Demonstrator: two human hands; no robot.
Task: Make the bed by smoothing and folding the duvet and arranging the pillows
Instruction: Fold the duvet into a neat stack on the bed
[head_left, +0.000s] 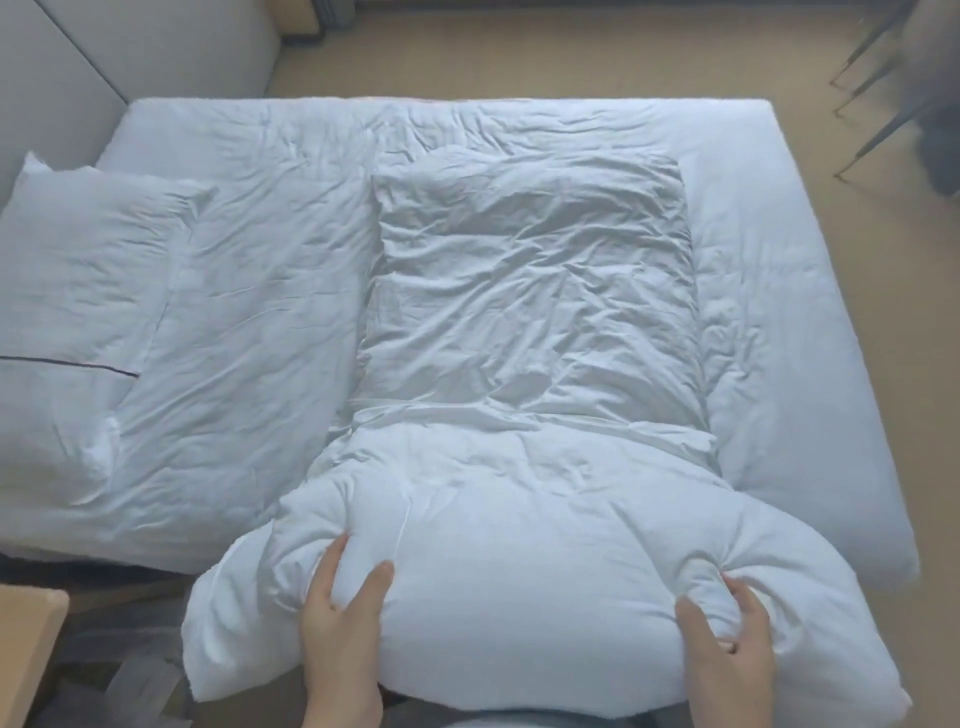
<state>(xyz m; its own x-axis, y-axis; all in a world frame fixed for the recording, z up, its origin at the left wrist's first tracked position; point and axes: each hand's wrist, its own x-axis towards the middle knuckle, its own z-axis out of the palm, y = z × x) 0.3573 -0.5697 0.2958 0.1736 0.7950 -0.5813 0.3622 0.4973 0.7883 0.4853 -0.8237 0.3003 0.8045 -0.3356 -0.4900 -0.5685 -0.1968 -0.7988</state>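
Nearest, the left hand (340, 618) and right hand (727, 631) each hold a bunched handful of the puffy white duvet (519, 561), fingers curled into it, at the bed's (810, 364) near edge. Lift evenly and fold squarely. The cotton is soft and creased; a pillow (78, 322) lies left.

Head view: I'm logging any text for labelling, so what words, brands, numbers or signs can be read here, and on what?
None: no text shows anywhere.
The pillow carries only a thin dark line, not lettering.
The duvet, gripped by the left hand and right hand, is plain white.
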